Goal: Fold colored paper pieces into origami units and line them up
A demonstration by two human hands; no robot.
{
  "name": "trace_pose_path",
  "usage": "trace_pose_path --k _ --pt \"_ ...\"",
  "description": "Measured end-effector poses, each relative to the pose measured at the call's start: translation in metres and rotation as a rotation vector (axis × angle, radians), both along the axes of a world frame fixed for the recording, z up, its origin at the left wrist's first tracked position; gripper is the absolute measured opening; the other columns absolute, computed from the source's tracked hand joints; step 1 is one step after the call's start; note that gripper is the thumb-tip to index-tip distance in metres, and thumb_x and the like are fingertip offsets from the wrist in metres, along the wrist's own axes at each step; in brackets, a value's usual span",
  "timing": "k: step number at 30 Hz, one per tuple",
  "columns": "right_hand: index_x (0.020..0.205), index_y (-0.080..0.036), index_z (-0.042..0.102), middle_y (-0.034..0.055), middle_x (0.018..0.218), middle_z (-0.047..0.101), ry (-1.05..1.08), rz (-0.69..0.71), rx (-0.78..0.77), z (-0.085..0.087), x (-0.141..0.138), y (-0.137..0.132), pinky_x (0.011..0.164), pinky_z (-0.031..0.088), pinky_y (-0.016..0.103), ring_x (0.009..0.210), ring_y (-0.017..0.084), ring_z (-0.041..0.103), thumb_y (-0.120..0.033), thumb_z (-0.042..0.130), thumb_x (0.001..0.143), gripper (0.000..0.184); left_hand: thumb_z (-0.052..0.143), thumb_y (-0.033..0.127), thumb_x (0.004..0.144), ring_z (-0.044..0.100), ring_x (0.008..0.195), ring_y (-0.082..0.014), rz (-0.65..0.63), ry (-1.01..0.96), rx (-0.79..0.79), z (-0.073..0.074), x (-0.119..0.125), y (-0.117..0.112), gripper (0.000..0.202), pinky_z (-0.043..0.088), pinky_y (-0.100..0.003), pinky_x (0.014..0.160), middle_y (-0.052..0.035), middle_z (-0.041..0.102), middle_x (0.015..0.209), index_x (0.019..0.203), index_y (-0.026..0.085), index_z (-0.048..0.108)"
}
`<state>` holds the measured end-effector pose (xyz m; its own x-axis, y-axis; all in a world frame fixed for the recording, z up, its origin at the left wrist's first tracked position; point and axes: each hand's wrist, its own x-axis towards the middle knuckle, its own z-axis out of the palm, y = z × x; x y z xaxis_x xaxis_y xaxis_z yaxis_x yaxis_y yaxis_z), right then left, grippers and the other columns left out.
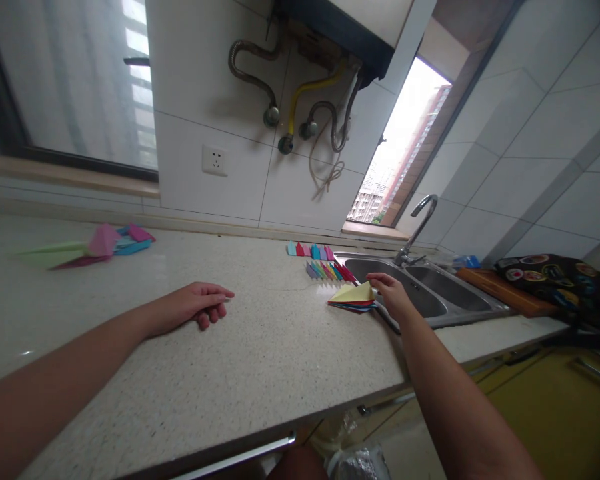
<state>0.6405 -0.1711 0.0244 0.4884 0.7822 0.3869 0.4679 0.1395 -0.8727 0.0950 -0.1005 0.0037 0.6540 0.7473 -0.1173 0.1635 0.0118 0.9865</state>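
At the left of the frame, folded paper pieces (103,241) in green, pink and blue are gathered near the back of the countertop (260,373), perhaps set there to be kept out of the working space. At centre left, the left hand (197,305) is held low over the countertop with nothing grasped, its fingers loosely bent and apart from any paper. Right of centre, small folded papers are lined up in a back row (310,251) and a front row (330,270), seemingly so that each is kept upright and separate. Just below them, coloured sheets (353,306) are stacked beneath a yellow sheet (351,294), whose raised right corner appears pinched by the fingertips of the right hand (393,293), probably so that it can be parted from the others; the stack lies left of those fingers, beside the sink (473,311).
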Motion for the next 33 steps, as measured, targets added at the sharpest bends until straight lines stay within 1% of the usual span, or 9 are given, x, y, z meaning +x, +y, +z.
trace_pose_path --k 4,6,8,11,15,19,23,27,33 --pt "0.087 -0.017 0.071 0.0063 0.090 0.070 -0.033 -0.110 0.137 0.013 -0.011 0.006 0.066 0.043 0.030 0.073 0.016 0.057 -0.044 0.067 0.069 0.032 0.065 0.048 0.083 0.059 0.071 -0.0161 -0.006 -0.001 0.005 -0.002 -0.001 0.002 0.051 0.050 -0.026 0.054 -0.0083 0.068 0.087 0.122 0.015 0.063" --pt "0.086 -0.017 0.070 0.0039 0.081 0.068 -0.108 -0.172 0.224 0.025 -0.028 0.008 0.062 0.041 0.029 0.066 0.015 0.054 -0.040 0.063 0.074 0.027 0.065 0.048 0.083 0.060 0.071 -0.0161 -0.011 -0.007 0.004 -0.002 -0.001 0.003 0.051 0.050 -0.026 0.054 -0.0088 0.068 0.088 0.122 0.015 0.063" --pt "0.086 -0.017 0.071 0.0019 0.070 0.063 -0.251 -0.203 0.274 0.038 -0.054 0.011 0.056 0.038 0.028 0.059 0.014 0.049 -0.034 0.058 0.078 0.023 0.064 0.048 0.083 0.060 0.071 -0.0159 -0.012 -0.012 0.001 -0.001 -0.001 0.003 0.050 0.050 -0.026 0.055 -0.0092 0.068 0.090 0.121 0.015 0.063" --pt "0.087 -0.018 0.071 0.0025 0.075 0.066 -0.365 -0.118 0.313 0.057 -0.099 0.015 0.057 0.039 0.028 0.059 0.014 0.050 -0.025 0.053 0.079 0.021 0.064 0.047 0.083 0.061 0.071 -0.0162 -0.011 -0.019 -0.003 0.002 -0.001 0.002 0.049 0.050 -0.026 0.054 -0.0099 0.068 0.089 0.121 0.014 0.063" --pt "0.087 -0.021 0.069 0.0040 0.087 0.068 -0.457 0.047 0.369 0.069 -0.162 0.023 0.067 0.044 0.031 0.075 0.018 0.059 -0.018 0.051 0.079 0.019 0.065 0.043 0.083 0.062 0.070 -0.0158 -0.027 -0.036 -0.029 0.006 -0.001 0.001 0.048 0.050 -0.027 0.056 -0.0106 0.069 0.087 0.120 0.013 0.063" --pt "0.087 -0.023 0.066 0.0042 0.089 0.066 -0.597 0.272 0.410 0.063 -0.221 0.034 0.080 0.046 0.036 0.087 0.021 0.060 -0.013 0.049 0.081 0.020 0.066 0.042 0.083 0.062 0.070 -0.0154 -0.034 -0.057 -0.045 0.008 -0.003 0.002 0.046 0.050 -0.027 0.056 -0.0107 0.069 0.087 0.119 0.013 0.064" --pt "0.089 -0.022 0.065 0.0054 0.088 0.064 -0.676 0.432 0.422 0.043 -0.262 0.044 0.082 0.045 0.038 0.086 0.021 0.059 -0.010 0.048 0.083 0.021 0.066 0.042 0.083 0.062 0.069 -0.0149 -0.042 -0.065 -0.060 0.008 -0.003 0.002 0.045 0.051 -0.027 0.056 -0.0105 0.069 0.087 0.119 0.014 0.064" --pt "0.095 -0.024 0.067 0.0074 0.097 0.067 -0.929 0.518 0.290 0.027 -0.268 0.052 0.087 0.039 0.042 0.094 0.024 0.059 -0.014 0.050 0.086 0.021 0.066 0.042 0.083 0.063 0.069 -0.0149 -0.050 -0.079 -0.068 0.008 -0.004 0.004 0.045 0.051 -0.027 0.056 -0.0105 0.068 0.086 0.119 0.014 0.064" --pt "0.098 -0.024 0.066 0.0083 0.102 0.066 -0.978 0.501 0.246 0.022 -0.254 0.060 0.087 0.039 0.041 0.096 0.024 0.059 -0.018 0.049 0.088 0.021 0.065 0.042 0.085 0.063 0.071 -0.0157 -0.065 -0.109 -0.095 0.008 -0.003 0.004 0.045 0.050 -0.027 0.055 -0.0120 0.068 0.090 0.120 0.014 0.062"
